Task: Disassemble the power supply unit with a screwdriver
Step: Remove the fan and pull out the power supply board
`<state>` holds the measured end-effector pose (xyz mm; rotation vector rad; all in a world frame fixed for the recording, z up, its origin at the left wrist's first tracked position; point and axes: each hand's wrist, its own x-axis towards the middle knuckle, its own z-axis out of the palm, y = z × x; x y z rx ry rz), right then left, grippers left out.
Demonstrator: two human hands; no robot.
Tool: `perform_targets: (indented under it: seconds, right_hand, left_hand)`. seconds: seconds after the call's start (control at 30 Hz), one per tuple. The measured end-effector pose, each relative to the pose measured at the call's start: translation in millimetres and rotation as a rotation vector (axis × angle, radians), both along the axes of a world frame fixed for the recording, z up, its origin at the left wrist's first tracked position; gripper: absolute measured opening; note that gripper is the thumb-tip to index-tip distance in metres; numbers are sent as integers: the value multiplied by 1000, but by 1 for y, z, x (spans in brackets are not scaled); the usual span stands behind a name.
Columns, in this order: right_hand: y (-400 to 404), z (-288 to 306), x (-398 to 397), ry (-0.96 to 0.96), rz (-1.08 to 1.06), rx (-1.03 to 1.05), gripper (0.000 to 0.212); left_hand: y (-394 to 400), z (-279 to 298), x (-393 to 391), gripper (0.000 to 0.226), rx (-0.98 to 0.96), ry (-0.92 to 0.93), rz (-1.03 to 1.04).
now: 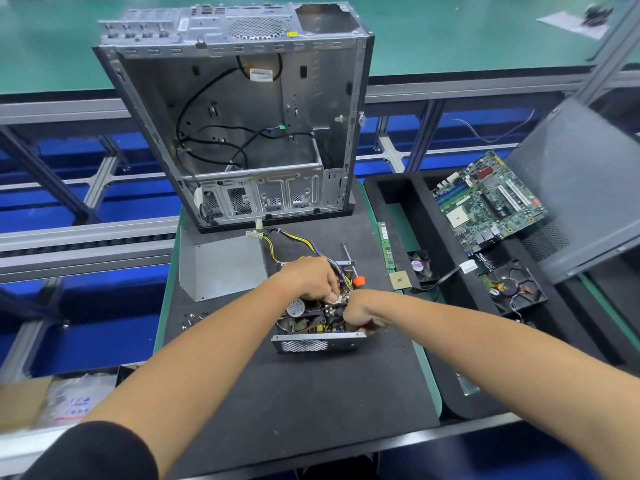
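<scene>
power supply unit (313, 323) sits open on the dark mat (311, 393), just in front of the emptied computer case (239, 126), its cover (218, 268) off and lying to the left. internals exposed: fan (295, 307), board and the wire bundle (294, 242) trailing toward the case. left hand (308, 277) is curled down into the top of the unit, fingertips pinching something among the wiring – exactly what cannot be made out. right hand (360, 313) is closed tight at the unit's right edge, gripping its wall or a part inside; which one is unclear. screwdriver (351, 268), orange-handled, lies idle just behind the unit, held by neither hand. loose screws (192, 318) rest on the mat to the left. judged step: freeing internal parts by hand – casing already opened. next move likely calls for steadying the shell and taking up the screwdriver if fasteners remain.
</scene>
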<state>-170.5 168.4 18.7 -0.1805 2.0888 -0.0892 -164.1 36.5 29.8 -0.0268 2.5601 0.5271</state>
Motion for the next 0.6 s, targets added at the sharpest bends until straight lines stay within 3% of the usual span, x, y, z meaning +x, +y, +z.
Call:
perform_targets:
  seconds: [0.23, 0.4, 0.6]
  right_hand:
    - [-6, -1, 3, -1, -109, -69, 19]
    - [-1, -2, 3, 86, -66, -129, 33]
    - [2, -13, 0, 155, -36, -169, 29]
  left_hand:
    - [0, -1, 0, 9, -1, -1, 3]
    - [0, -4, -3, 7, -5, 5, -18]
    - [1, -6, -4, 6, -25, 27, -20]
